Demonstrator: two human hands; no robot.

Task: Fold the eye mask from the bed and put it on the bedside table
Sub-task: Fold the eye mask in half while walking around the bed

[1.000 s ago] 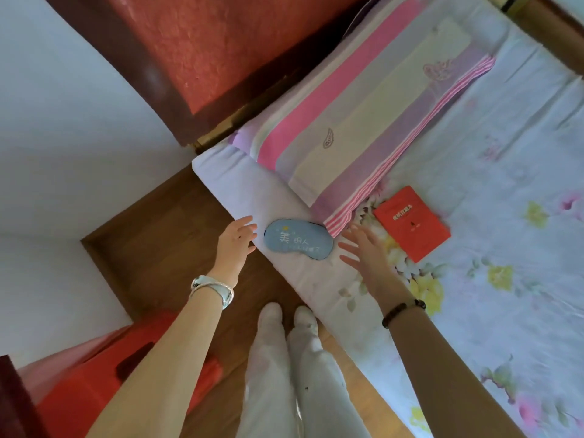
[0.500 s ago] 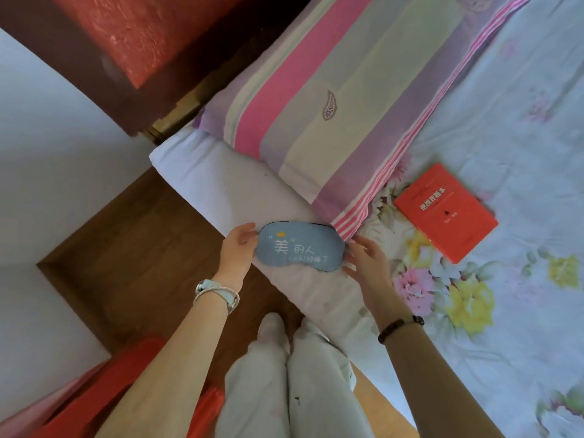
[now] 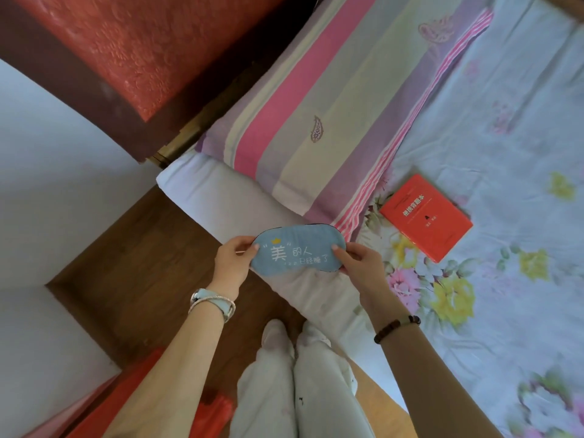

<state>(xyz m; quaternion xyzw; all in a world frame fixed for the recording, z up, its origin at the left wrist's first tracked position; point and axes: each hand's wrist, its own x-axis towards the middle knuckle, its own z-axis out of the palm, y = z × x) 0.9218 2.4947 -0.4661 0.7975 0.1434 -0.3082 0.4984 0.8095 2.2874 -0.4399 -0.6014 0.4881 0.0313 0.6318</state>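
At 6 o'clock from the pillow (image 3: pixel 319 121), over the bed (image 3: pixel 505 105) edge: eye mask (image 3: pixel 297 250), flat on the sheet a second ago, now lifted, my left hand (image 3: pixel 232 263) and right hand (image 3: pixel 363 263) each pinched shut on one end, so folding can begin.

A striped pillow (image 3: pixel 331 121) lies just below the red headboard (image 3: pixel 151 49). A red book (image 3: pixel 426 216) rests just right of the pillow's lower corner; brown wooden floor (image 3: pixel 132 270) shows to the pillow's lower left.
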